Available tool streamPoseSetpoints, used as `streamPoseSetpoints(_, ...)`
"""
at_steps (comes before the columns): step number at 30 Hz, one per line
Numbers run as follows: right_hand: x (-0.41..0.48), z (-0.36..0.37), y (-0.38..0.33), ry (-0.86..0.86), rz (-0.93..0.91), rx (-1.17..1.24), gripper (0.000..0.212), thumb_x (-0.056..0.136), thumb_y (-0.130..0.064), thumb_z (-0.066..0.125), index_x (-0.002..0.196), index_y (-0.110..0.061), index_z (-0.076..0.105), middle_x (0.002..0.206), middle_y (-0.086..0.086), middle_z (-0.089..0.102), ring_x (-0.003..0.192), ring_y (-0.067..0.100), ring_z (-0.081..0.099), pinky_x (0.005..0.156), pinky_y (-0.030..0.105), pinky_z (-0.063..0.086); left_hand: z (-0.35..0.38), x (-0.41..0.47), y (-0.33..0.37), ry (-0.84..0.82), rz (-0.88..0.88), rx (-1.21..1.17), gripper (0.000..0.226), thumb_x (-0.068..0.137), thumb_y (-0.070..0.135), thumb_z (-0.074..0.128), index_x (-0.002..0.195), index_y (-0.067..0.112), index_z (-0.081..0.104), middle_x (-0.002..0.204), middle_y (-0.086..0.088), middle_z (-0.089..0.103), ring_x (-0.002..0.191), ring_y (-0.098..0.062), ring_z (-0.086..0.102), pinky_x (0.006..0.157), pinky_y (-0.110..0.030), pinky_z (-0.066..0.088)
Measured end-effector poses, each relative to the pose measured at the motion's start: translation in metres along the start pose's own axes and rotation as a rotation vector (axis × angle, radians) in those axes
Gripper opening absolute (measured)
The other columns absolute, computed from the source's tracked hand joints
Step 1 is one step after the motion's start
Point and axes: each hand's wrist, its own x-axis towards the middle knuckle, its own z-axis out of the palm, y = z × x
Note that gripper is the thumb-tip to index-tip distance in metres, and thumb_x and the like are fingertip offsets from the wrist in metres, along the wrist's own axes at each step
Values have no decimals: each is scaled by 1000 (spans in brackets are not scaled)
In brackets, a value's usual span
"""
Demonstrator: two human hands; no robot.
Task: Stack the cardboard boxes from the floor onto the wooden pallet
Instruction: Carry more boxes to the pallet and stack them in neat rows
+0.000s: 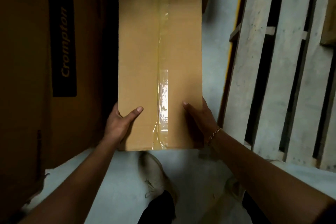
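Nearest, my left hand [120, 123] grips the near-left edge of the long plain-brown cardboard box [141, 51], thumb on top. My right hand [200, 120] grips the opposite edge the same way. Glossy tape runs along the seam. I judge it stiff and fairly light, best held by both sides. It hangs above the floor, left of the wooden pallet [272, 69].

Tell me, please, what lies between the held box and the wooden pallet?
Head view: bare grey floor, plus a yellow line along the pallet, right of the box.
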Motion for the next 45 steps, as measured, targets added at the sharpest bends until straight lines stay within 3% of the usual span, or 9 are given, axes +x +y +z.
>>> streamPoseSetpoints(4, -57, -19, -18, 16, 62, 141, 55, 93, -24, 75, 144, -24, 54, 121, -5, 74, 111, 14, 70, 90, 29, 59, 0, -64, 17, 8, -72, -26, 66, 83, 36, 83, 141, 25, 53, 117, 11, 68, 106, -5, 63, 87, -29, 49)
streamPoseSetpoints(7, -96, -43, -39, 56, 38, 45, 59, 90, -35, 79, 143, -26, 55, 116, -9, 75, 104, 5, 71, 93, 32, 59, 8, -107, 37, 2, -98, -29, 63, 83, 37, 83, 138, 30, 53, 115, 13, 67, 105, -6, 64, 94, -36, 50)
streamPoseSetpoints(10, -130, -73, -59, 83, 36, 61, 50, 94, -23, 74, 140, -20, 55, 114, -9, 72, 91, -6, 70, 77, 16, 58, 20, -140, 60, -20, -107, -19, 66, 82, 41, 84, 139, 31, 52, 119, 9, 68, 108, -12, 65, 97, -39, 50)
streamPoseSetpoints(14, -165, -118, -79, 103, 61, 87, 48, 92, -31, 77, 137, -31, 58, 119, -6, 74, 106, 9, 72, 91, 31, 59, 48, -177, 96, -57, -88, -16, 55, 83, 39, 83, 128, 39, 52, 114, 16, 67, 105, -6, 63, 96, -37, 49)
streamPoseSetpoints(21, -196, -208, -118, 175, 56, 102, 50, 96, -21, 72, 141, -25, 51, 110, -13, 68, 83, -8, 69, 63, 9, 52, 111, -214, 151, -74, -36, 43, 78, 66, 67, 84, 135, 40, 59, 121, 15, 72, 113, -13, 68, 103, -47, 54)
streamPoseSetpoints(29, -182, -309, -163, 171, 16, 91, 71, 89, -39, 78, 152, -26, 46, 135, -4, 65, 120, 12, 64, 106, 40, 52, 191, -222, 226, -95, 25, 77, 71, 68, 67, 85, 130, 41, 61, 118, 13, 74, 108, -17, 71, 101, -51, 55)
streamPoseSetpoints(33, -149, -345, -191, 213, -17, 87, 68, 88, -37, 80, 148, -22, 51, 133, -3, 67, 119, 12, 64, 109, 42, 50, 228, -201, 269, -102, 86, 99, 67, 76, 60, 82, 134, 36, 59, 120, 11, 72, 110, -17, 69, 102, -50, 54)
streamPoseSetpoints(41, -50, -379, -244, 262, -51, 75, 100, 63, -71, 85, 147, -29, 51, 133, -6, 67, 121, 14, 65, 107, 44, 52, 281, -112, 333, -130, 163, 90, 62, 88, 48, 79, 141, 28, 54, 126, 6, 69, 112, -16, 66, 101, -45, 54)
streamPoseSetpoints(45, 5, -387, -269, 297, -47, 62, 57, 89, -36, 79, 140, -20, 58, 122, -6, 71, 111, 9, 68, 96, 29, 54, 311, -48, 358, -148, 178, 85, 63, 88, 48, 78, 142, 28, 53, 126, 6, 68, 112, -17, 66, 102, -47, 53)
